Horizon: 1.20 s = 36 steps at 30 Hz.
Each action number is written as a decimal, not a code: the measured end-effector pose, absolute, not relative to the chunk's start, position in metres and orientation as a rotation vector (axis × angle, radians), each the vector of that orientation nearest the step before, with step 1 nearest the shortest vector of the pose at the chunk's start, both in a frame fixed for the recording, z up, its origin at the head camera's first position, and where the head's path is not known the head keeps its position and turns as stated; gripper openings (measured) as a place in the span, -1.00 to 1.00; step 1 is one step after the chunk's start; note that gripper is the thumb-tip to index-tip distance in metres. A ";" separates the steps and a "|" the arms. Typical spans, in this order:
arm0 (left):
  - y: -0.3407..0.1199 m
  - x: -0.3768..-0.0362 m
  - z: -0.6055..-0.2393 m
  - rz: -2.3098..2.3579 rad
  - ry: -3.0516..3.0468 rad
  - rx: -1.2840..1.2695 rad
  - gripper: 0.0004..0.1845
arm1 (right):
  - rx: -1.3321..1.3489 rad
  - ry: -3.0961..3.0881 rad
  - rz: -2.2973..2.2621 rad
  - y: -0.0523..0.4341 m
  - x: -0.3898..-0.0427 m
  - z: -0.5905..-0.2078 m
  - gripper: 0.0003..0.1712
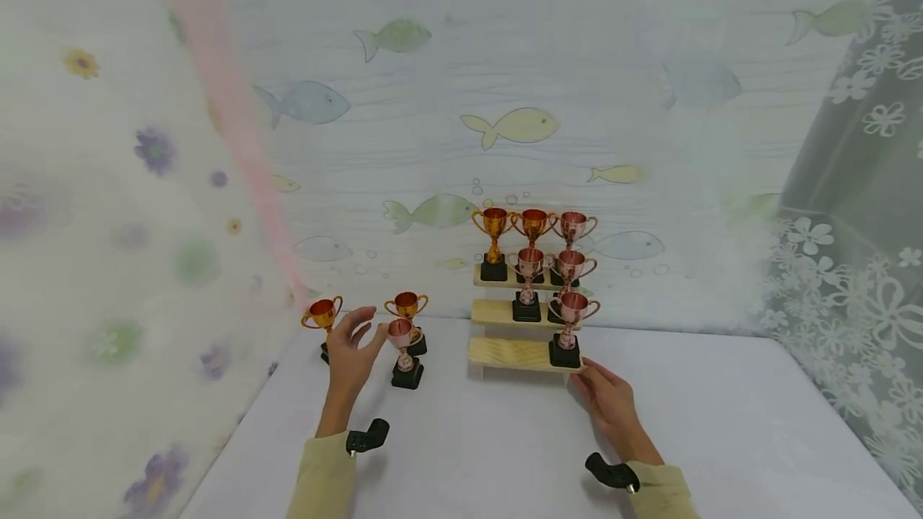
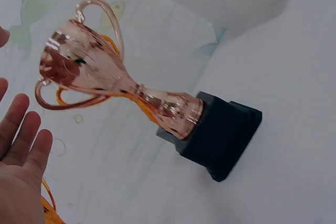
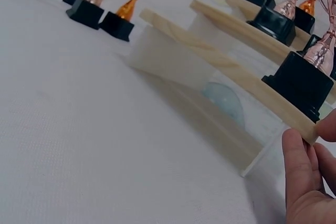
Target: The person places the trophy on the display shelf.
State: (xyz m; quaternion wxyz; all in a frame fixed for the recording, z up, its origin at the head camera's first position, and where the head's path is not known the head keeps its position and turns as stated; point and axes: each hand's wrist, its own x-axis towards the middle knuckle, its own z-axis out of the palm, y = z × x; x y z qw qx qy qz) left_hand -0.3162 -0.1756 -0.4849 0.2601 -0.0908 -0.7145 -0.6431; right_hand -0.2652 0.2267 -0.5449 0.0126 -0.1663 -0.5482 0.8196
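My left hand (image 1: 351, 363) is raised beside a rose-gold trophy cup (image 1: 405, 360) on a black base. Its fingers are parted and hold nothing; the left wrist view shows a gap between the fingers (image 2: 18, 135) and the trophy. A gold trophy (image 1: 407, 305) stands just behind, and another gold trophy (image 1: 322, 313) is left of the hand, partly hidden. My right hand (image 1: 611, 405) pinches the right end of the lowest plank of a three-step wooden display stand (image 1: 505, 352), thumb by the black base of a rose-gold trophy (image 3: 302, 85).
The stand's middle step holds two rose-gold trophies (image 1: 529, 267). On top are two gold trophies (image 1: 493, 224) and a rose-gold one (image 1: 573, 227). White cloth (image 1: 469, 455) covers the table; a fish-patterned curtain (image 1: 433, 142) hangs behind, lace (image 1: 836, 303) at right.
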 end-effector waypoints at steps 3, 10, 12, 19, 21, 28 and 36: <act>-0.180 -0.317 -0.499 -1.795 -2.007 -0.200 -0.58 | -0.515 -1.688 2.558 0.227 -0.265 -0.546 -0.38; -0.180 -0.322 -0.517 -1.945 -2.116 -0.184 -0.43 | -0.527 -1.623 2.578 0.224 -0.264 -0.546 -0.40; -0.178 -0.323 -0.520 -1.974 -2.120 -0.196 -0.38 | -0.531 -1.644 2.572 0.224 -0.264 -0.546 -0.39; -0.173 -0.325 -0.524 -1.963 -2.053 -0.226 -0.34 | -0.544 -1.675 2.550 0.226 -0.264 -0.546 -0.39; -0.171 -0.325 -0.524 -1.946 -2.043 -0.238 -0.35 | -0.543 -1.671 2.550 0.226 -0.264 -0.546 -0.39; -0.165 -0.310 -0.501 -1.940 -2.059 -0.243 -0.39 | -0.537 -1.671 2.564 0.227 -0.265 -0.546 -0.38; -0.163 -0.307 -0.495 -1.910 -2.086 -0.271 -0.45 | -0.532 -1.697 2.559 0.228 -0.266 -0.547 -0.38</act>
